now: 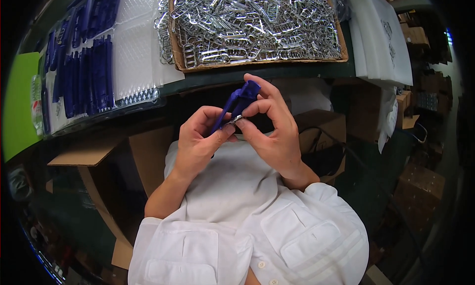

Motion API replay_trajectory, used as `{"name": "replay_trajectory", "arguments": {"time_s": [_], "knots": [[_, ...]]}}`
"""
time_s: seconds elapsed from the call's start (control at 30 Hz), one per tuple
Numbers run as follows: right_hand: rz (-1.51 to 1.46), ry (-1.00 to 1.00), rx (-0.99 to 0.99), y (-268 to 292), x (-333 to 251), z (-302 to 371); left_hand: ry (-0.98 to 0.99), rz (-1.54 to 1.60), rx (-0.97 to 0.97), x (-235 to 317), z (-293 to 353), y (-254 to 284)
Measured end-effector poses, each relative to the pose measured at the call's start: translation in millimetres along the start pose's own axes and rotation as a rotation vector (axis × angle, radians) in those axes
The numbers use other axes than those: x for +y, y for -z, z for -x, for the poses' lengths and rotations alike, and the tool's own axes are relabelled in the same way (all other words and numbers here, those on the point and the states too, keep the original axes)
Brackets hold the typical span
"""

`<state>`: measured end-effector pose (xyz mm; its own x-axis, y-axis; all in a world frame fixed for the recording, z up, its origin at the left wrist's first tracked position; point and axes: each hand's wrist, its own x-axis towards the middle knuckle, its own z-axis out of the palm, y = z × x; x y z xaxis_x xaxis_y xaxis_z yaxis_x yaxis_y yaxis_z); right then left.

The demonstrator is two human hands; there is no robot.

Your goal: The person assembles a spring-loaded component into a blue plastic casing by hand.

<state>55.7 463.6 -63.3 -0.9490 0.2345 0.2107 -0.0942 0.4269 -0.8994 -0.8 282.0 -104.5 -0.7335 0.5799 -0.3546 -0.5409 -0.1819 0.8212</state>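
L grip (194, 139) & R grip (276, 131) pinch blue plastic pc (241, 103) + metal clip (236, 119); print (61, 34) on blue stacks (91, 79) illegible.

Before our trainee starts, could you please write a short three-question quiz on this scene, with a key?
1. True or false: both hands are empty.
2. Where in the picture is the green sheet? A) far left; B) far right; C) bottom middle.
3. What fills the open box beyond the hands?

Key:
1. False: the left hand and right hand hold a blue part between them.
2. A) far left.
3. A heap of metal clips.
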Motion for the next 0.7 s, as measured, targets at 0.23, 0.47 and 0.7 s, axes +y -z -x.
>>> {"name": "replay_trajectory", "arguments": {"time_s": [0.23, 0.47, 0.7], "knots": [[0.04, 0.023, -0.001, 4.0, -1.3, 0.4, 0.026, -0.001, -0.039, 1.5, -2.6, 3.3], [0.005, -0.01, 0.268, 18.9, -6.4, 1.7, 0.099, 0.111, -0.167, 9.1, -0.3, 2.9], [0.203, 0.085, 0.107, 14.8, -3.6, -3.9, 0.136, 0.071, -0.164, 1.6, 0.1, 3.9]]}}
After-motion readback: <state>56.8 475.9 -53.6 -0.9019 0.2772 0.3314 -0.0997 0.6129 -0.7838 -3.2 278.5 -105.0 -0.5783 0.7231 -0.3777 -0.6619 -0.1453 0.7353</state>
